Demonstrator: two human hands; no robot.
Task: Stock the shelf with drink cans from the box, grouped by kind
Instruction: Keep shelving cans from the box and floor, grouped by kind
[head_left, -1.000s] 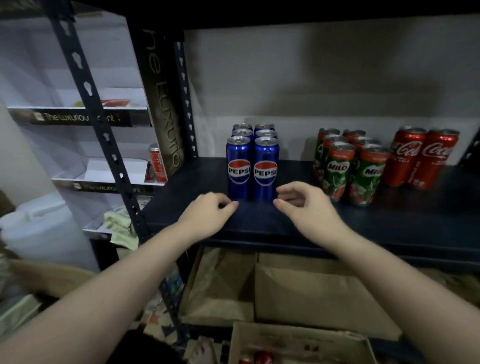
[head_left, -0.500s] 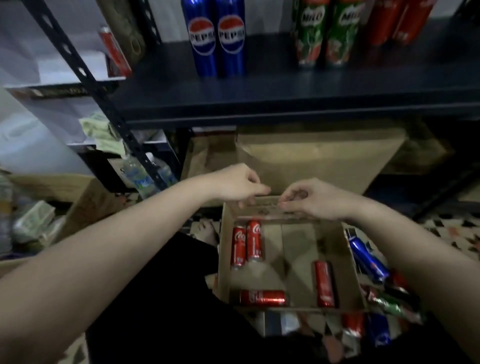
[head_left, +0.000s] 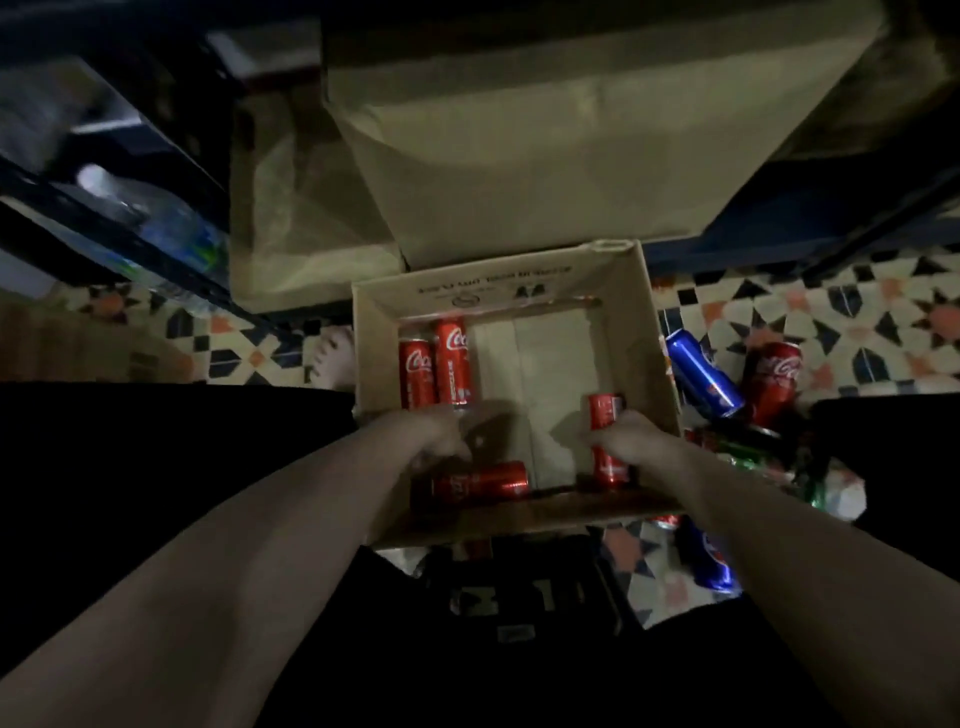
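Observation:
An open cardboard box (head_left: 647, 332) sits on the floor below me. Two red cola cans (head_left: 434, 371) lie side by side along its left wall. A third red can (head_left: 480, 481) lies crosswise at the near wall. My right hand (head_left: 631, 441) is closed around a fourth red cola can (head_left: 602, 410) by the box's right wall, and the can shows above and below my fingers. My left hand (head_left: 441, 436) is down in the box at the near ends of the two left cans, its fingers curled. Its grip is hidden. The stocked shelf is out of view.
More cans lie on the patterned tile floor right of the box: a blue can (head_left: 701, 379), a red cola can (head_left: 774, 379), green cans (head_left: 748, 460) and another blue can (head_left: 709, 564). Large brown cardboard (head_left: 545, 156) stands behind the box. A dark shelf frame (head_left: 156, 218) runs at left.
My view has dropped from the shelf to the box. Both hands went from the shelf edge, past the box's far rim, down inside. My right hand has closed on a red can.

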